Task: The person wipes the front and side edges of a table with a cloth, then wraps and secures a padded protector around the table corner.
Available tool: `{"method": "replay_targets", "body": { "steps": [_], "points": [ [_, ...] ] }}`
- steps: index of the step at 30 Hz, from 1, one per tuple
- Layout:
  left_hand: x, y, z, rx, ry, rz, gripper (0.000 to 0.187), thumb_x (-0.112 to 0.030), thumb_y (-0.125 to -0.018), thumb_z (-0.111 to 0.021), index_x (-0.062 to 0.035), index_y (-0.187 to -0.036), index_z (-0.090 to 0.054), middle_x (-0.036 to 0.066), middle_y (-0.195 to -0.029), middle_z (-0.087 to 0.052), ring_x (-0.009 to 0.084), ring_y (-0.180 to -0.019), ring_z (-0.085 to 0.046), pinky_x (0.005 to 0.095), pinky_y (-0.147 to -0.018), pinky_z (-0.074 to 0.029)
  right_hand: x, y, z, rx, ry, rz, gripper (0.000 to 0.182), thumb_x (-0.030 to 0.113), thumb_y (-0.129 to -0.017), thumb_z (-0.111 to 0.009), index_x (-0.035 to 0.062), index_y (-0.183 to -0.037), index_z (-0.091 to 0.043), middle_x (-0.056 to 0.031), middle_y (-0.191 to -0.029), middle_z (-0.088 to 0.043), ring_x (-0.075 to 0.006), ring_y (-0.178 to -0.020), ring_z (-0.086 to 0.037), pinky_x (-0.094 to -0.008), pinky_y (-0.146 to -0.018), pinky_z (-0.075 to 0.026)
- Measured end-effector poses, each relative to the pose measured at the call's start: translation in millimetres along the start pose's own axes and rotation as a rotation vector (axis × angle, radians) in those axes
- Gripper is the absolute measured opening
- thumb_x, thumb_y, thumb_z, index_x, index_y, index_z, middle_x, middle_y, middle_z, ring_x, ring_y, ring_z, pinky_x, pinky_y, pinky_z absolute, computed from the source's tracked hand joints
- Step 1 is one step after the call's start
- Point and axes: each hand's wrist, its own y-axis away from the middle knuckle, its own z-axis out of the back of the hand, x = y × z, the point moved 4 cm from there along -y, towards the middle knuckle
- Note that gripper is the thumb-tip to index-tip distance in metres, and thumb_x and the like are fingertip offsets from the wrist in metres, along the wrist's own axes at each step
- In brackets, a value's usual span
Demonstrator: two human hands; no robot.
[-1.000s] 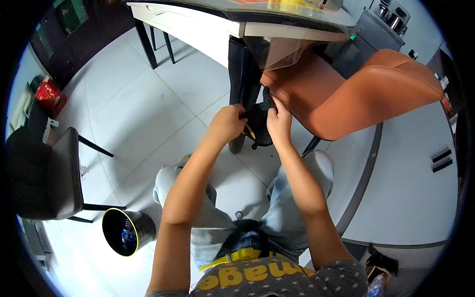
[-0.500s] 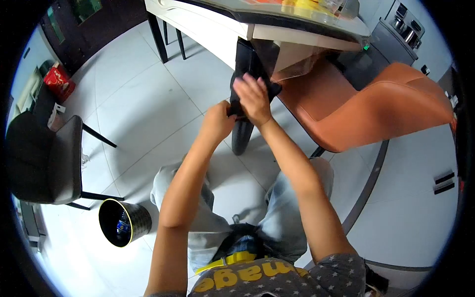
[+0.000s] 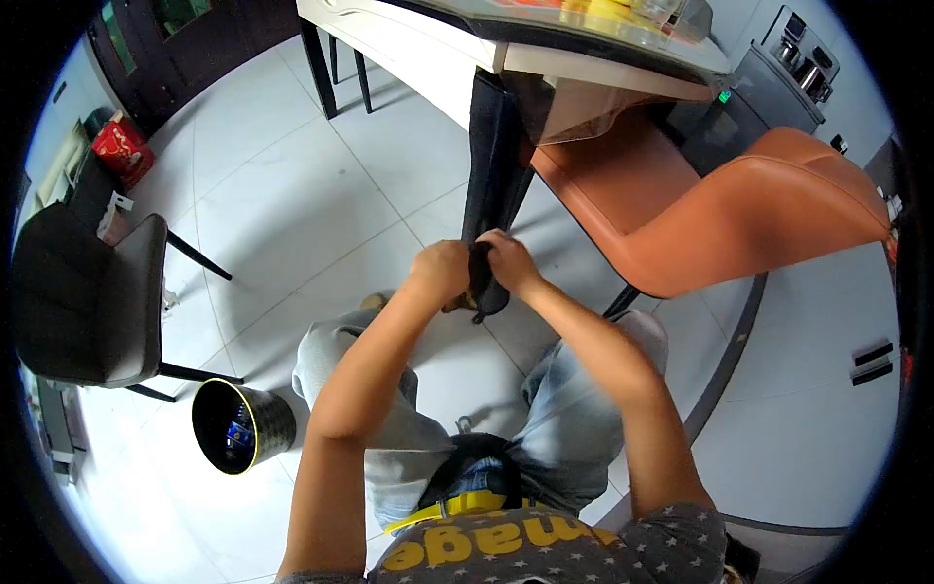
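Near the middle of the frame, the left hand (image 3: 443, 273) and right hand (image 3: 508, 261) are both closing tightly around a small black cloth item (image 3: 484, 282), pressing together on either side of it. It is hanging in front of the dark desk leg (image 3: 493, 156), just left of the orange chair (image 3: 700, 195). A black bin (image 3: 238, 428) is sitting at lower left.

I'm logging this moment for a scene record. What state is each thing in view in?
left hand: closed on the black cloth item, in front of the table leg.
right hand: closed on the same item, opposite the left.
black cloth item: bunched between both hands, lower end hanging free.
orange chair: upright, seat tucked partly under the table.
black bin: upright on the floor, open-topped.
dark chair: upright, unoccupied.
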Motion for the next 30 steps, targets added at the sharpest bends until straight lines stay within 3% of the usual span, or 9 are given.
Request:
{"method": "replay_targets", "body": {
  "steps": [2,3,7,13,17,21,25,27,30],
  "points": [
    [4.0,-0.9,2.0,-0.137,0.082,-0.040,0.020,-0.013,-0.079,-0.055,-0.0028,-0.093,-0.064,0.018,-0.094,-0.066,0.0354,-0.087,-0.063,0.0415,-0.075,-0.051,17.9,1.0,29.3,-0.122,-0.057,-0.055,0.033,-0.009,-0.074,-0.044,0.0000,-0.102,-0.059,-0.0202,-0.103,-0.059,-0.0361,-0.103,-0.056,-0.0358,-0.088,-0.045],
    [4.0,-0.7,7.7,-0.278,0.160,-0.079,0.017,-0.012,-0.078,-0.055,-0.0027,-0.091,-0.063,0.019,-0.092,-0.065,0.0368,-0.086,-0.062,0.0424,-0.075,-0.051,11.8,2.0,35.9,-0.157,-0.090,-0.130,0.039,-0.011,-0.074,-0.041,-0.0013,-0.108,-0.058,-0.0137,-0.107,-0.060,-0.0245,-0.106,-0.056,-0.0297,-0.096,-0.039],
    [-1.0,6.7,44.8,-0.507,0.633,-0.177,0.014,-0.003,-0.083,-0.055,-0.0008,-0.097,-0.054,0.019,-0.091,-0.063,0.0369,-0.085,-0.061,0.0398,-0.075,-0.048,36.8,6.7,66.9,-0.227,-0.347,-0.334,0.047,-0.010,-0.075,-0.046,-0.0003,-0.120,-0.052,-0.0084,-0.115,-0.057,-0.0185,-0.111,-0.051,-0.0300,-0.100,-0.035],
    [-9.0,23.9,79.7,-0.581,0.798,-0.290,0.017,0.007,-0.088,-0.044,-0.0016,-0.103,-0.048,0.013,-0.094,-0.060,0.0224,-0.093,-0.060,0.0322,-0.078,-0.048,54.0,10.6,64.7,-0.126,-1.310,-0.363,0.074,-0.008,-0.075,-0.059,0.0088,-0.140,-0.028,-0.0092,-0.129,-0.046,-0.0185,-0.115,-0.047,-0.0339,-0.101,-0.035],
    [-1.3,30.8,82.7,-0.545,1.279,-0.432,0.021,0.007,-0.092,-0.037,-0.0043,-0.109,-0.043,0.012,-0.105,-0.057,0.0231,-0.101,-0.057,0.0324,-0.085,-0.050,65.6,12.2,56.9,0.061,-1.445,-0.330,0.080,-0.009,-0.075,-0.060,0.0095,-0.143,-0.022,-0.0084,-0.128,-0.044,-0.0181,-0.111,-0.048,-0.0333,-0.098,-0.039],
    [10.3,36.4,73.6,-0.622,1.624,-0.442,0.014,0.001,-0.095,-0.037,-0.0046,-0.107,-0.043,0.012,-0.104,-0.058,0.0209,-0.099,-0.058,0.0314,-0.086,-0.049,81.7,23.0,49.0,0.074,-0.993,-0.371,0.079,-0.009,-0.072,-0.065,0.0085,-0.140,-0.029,-0.0078,-0.115,-0.053,-0.0131,-0.100,-0.051,-0.0287,-0.084,-0.046],
    [22.3,40.7,55.6,-0.728,2.027,-0.338,0.016,0.004,-0.089,-0.046,-0.0053,-0.102,-0.048,0.013,-0.106,-0.059,0.0273,-0.103,-0.057,0.0387,-0.091,-0.047,128.4,27.8,78.6,-0.242,-0.347,-0.013,0.063,-0.006,-0.071,-0.066,0.0076,-0.129,-0.045,-0.0047,-0.093,-0.060,-0.0154,-0.077,-0.055,-0.0301,-0.073,-0.047],
    [27.1,42.1,43.1,-0.740,2.313,-0.412,0.014,0.001,-0.091,-0.044,-0.0050,-0.102,-0.047,0.013,-0.109,-0.058,0.0261,-0.103,-0.057,0.0368,-0.091,-0.048,168.2,38.6,92.9,-0.364,0.311,0.507,0.057,-0.002,-0.068,-0.068,0.0103,-0.121,-0.049,-0.0045,-0.096,-0.060,-0.0182,-0.070,-0.053,-0.0335,-0.068,-0.045],
    [14.3,49.7,21.9,-0.590,2.480,-0.353,0.026,-0.017,-0.092,-0.047,-0.0054,-0.114,-0.051,0.015,-0.117,-0.056,0.0307,-0.110,-0.054,0.0441,-0.098,-0.043,192.1,59.9,68.0,-0.233,0.310,0.818,0.047,0.015,-0.073,-0.068,0.0156,-0.116,-0.052,-0.0004,-0.103,-0.063,-0.0164,-0.080,-0.050,-0.0345,-0.075,-0.040]
  ]
}}
